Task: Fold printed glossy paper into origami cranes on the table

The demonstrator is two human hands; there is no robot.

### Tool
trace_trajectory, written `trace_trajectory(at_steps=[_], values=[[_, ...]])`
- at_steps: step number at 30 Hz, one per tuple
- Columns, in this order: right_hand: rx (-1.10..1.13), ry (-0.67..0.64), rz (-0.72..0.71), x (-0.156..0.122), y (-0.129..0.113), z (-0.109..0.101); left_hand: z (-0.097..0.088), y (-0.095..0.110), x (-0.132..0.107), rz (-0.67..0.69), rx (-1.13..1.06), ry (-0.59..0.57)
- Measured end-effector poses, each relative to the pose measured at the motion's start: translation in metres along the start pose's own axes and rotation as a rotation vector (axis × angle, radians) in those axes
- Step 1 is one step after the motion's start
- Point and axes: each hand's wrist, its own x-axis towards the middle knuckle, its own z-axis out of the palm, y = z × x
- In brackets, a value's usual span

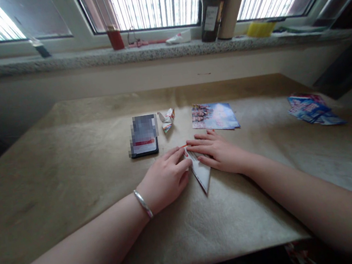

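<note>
A folded piece of white paper (202, 173) lies on the table, its long point toward me and a strip of orange-red along its top edge. My left hand (169, 174), with a silver bangle at the wrist, holds the paper's upper left side between thumb and fingers. Flat across the right part of the paper rests my right hand (218, 150), its fingers stretched out and slightly apart. Both sets of fingertips meet near the top of the fold, so part of it is hidden. Just beyond sits a small folded paper crane (167, 120) with coloured patches.
A phone (144, 136), its screen blurred out, lies left of the crane. Printed picture sheets (215, 116) lie beyond my right hand. Several blue-and-red printed papers (313, 109) are fanned at the right. Behind the table (69, 164), a stone windowsill (81, 61) carries bottles and small items.
</note>
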Motion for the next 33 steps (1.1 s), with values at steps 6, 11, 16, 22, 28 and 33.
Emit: trace_trajectory(at_steps=[6, 11, 16, 22, 28, 33], values=[[0.022, 0.046, 0.013, -0.0008, 0.0014, 0.0026, 0.0025, -0.0012, -0.0013, -0.079, 0.007, -0.006], [0.037, 0.105, 0.017, -0.0011, 0.0031, 0.0040, 0.0017, -0.0021, -0.0024, -0.104, -0.002, -0.011], [0.014, 0.105, 0.020, -0.0009, 0.0023, 0.0041, 0.0040, -0.0043, -0.0012, -0.121, -0.020, -0.003], [0.006, 0.110, 0.020, -0.0005, 0.0010, 0.0032, 0.0065, -0.0062, -0.0014, -0.123, -0.021, 0.000], [0.003, 0.111, 0.017, -0.0004, 0.0006, 0.0027, 0.0044, -0.0054, -0.0005, -0.109, -0.012, -0.004], [-0.001, 0.114, 0.019, -0.0002, 0.0011, 0.0033, 0.0036, -0.0036, 0.0010, -0.095, 0.005, -0.024]])
